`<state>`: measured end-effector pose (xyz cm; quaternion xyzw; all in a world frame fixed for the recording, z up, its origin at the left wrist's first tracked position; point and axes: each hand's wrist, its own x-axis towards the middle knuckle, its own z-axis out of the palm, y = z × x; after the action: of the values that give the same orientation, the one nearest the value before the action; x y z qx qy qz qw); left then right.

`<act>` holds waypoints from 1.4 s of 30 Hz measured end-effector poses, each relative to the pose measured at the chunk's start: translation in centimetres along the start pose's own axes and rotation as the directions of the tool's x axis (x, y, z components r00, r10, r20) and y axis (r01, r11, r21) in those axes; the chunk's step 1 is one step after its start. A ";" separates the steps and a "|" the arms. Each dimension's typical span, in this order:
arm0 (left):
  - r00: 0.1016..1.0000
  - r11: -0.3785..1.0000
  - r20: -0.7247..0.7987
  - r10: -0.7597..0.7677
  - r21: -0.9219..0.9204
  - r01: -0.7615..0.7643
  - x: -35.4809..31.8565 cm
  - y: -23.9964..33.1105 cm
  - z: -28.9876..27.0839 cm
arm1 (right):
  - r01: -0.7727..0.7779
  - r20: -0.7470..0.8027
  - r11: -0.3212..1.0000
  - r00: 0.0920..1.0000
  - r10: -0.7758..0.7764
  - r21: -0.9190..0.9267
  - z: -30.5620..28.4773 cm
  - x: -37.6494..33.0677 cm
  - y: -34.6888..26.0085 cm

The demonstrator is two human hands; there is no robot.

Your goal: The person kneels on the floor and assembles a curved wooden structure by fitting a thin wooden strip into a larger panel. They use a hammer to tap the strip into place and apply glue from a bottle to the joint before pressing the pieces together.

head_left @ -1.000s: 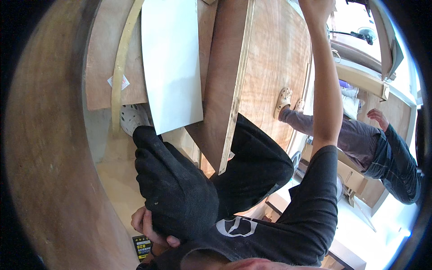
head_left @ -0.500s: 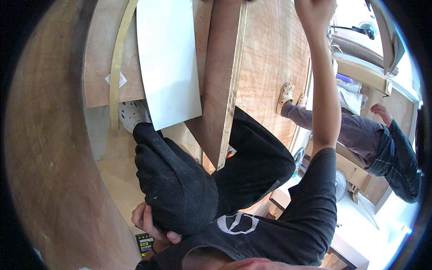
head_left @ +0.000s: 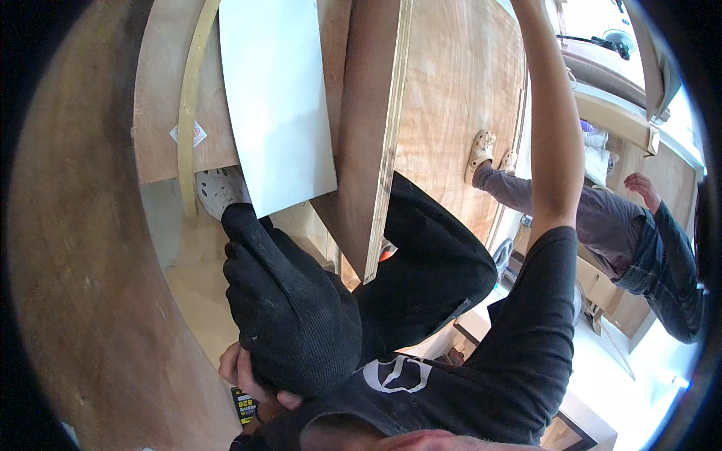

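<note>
Head view: the left hand (head_left: 252,376) sits low against the person's knee, fingers curled beside a small yellow-and-black object (head_left: 244,406) that is mostly covered; whether they actually grip it I cannot tell. The right arm (head_left: 553,143) reaches straight up and the right hand is cut off by the top edge, so its state cannot be told. Between the two, a plywood board (head_left: 376,135) stands on edge against the knees, with a white panel (head_left: 278,98) leaning just beside it and a pale curved strip (head_left: 186,113) further left.

Risk, as judged: the upright board looks braced by legs only and could tip or slide.

A second person (head_left: 639,233) crouches at right, apart. Rim distortion blurs the surroundings.
</note>
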<state>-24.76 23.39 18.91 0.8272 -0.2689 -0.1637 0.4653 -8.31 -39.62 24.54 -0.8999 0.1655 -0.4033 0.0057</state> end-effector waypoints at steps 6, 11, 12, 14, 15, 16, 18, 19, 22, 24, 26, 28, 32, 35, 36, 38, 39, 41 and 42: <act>0.974 0.991 0.199 -0.103 0.102 0.084 1.3 1.0 -1.3 | -0.130 0.221 0.933 0.974 0.056 0.336 -5.8 -6.4 -4.0; 0.991 0.999 -0.125 -0.047 0.018 0.050 0.4 1.1 2.0 | -0.052 0.068 0.967 0.997 0.037 0.249 -5.5 -4.3 -4.1; 0.994 0.998 -0.094 -0.052 0.019 0.054 0.2 1.0 2.2 | -0.015 0.034 0.985 0.999 0.010 0.172 -4.4 -2.6 -3.4; 0.993 0.996 -0.081 -0.091 0.005 0.092 0.1 1.0 2.3 | -0.039 -0.026 0.995 0.999 0.042 0.095 -2.3 0.1 -1.8; 0.997 0.998 -0.044 -0.057 0.031 0.058 0.2 1.0 2.2 | -0.053 -0.034 0.997 0.998 0.055 0.063 -1.3 1.3 -0.9; 0.998 0.998 -0.046 -0.048 0.039 0.049 0.5 1.0 1.9 | -0.067 -0.040 0.997 0.997 0.069 0.030 -0.5 2.4 0.0; 0.996 0.997 0.047 -0.076 0.010 0.076 1.5 1.0 1.3 | -0.161 0.016 0.982 0.987 0.160 0.099 1.1 4.0 1.2; 0.986 0.994 0.135 -0.101 -0.026 0.106 2.8 0.4 0.5 | -0.204 0.041 0.970 0.979 0.201 0.133 1.8 4.7 1.5; 0.989 0.942 -0.067 -0.131 -0.319 0.103 8.6 -2.5 0.1 | -0.064 -0.035 0.998 0.997 0.065 0.009 3.3 5.6 1.9; 0.955 0.980 -0.282 -0.088 -0.198 0.032 14.9 -5.0 1.3 | -0.125 -0.005 0.992 0.992 0.125 0.028 3.7 5.5 2.1; 0.956 0.984 -0.286 0.062 -0.141 -0.106 23.4 -6.9 3.5 | -0.136 0.006 0.990 0.991 0.136 -0.027 3.8 5.3 2.4; 0.914 0.950 -0.266 0.307 0.023 -0.313 32.8 -7.0 7.8 | -0.192 0.038 0.978 0.981 0.190 0.079 2.8 4.9 3.0; 0.457 0.452 -0.042 0.888 0.258 -0.854 51.6 -1.7 17.2 | -0.158 -0.118 0.960 0.975 0.189 0.229 -0.2 4.6 4.0; 0.719 0.734 0.183 0.671 -0.028 -0.678 56.7 1.2 23.6 | -0.375 0.108 0.784 0.922 0.373 0.495 -4.5 2.2 4.8; 0.679 0.697 0.174 0.713 -0.069 -0.714 58.5 1.9 24.6 | -0.414 0.111 0.788 0.905 0.411 0.456 -5.8 1.3 5.1; 0.603 0.624 0.162 0.781 -0.163 -0.764 60.1 2.6 26.8 | -0.508 0.125 0.779 0.857 0.500 0.367 -8.0 -1.3 5.8; 0.587 0.613 0.177 0.790 -0.221 -0.758 60.7 2.4 27.2 | -0.514 0.134 0.781 0.855 0.501 0.356 -9.0 -2.6 6.2; 0.584 0.602 0.189 0.790 -0.419 -0.679 61.5 2.2 27.9 | -0.544 0.208 0.768 0.839 0.503 0.338 -10.4 -5.0 7.0; 0.582 0.588 0.192 0.790 -0.508 -0.630 61.8 2.2 28.0 | -0.561 0.265 0.756 0.827 0.496 0.336 -11.3 -5.9 7.4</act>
<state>9.49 -33.54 5.13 0.4825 -0.6343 -0.1731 0.5787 -22.37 -43.40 26.81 -0.8246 0.3264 -0.3366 0.3166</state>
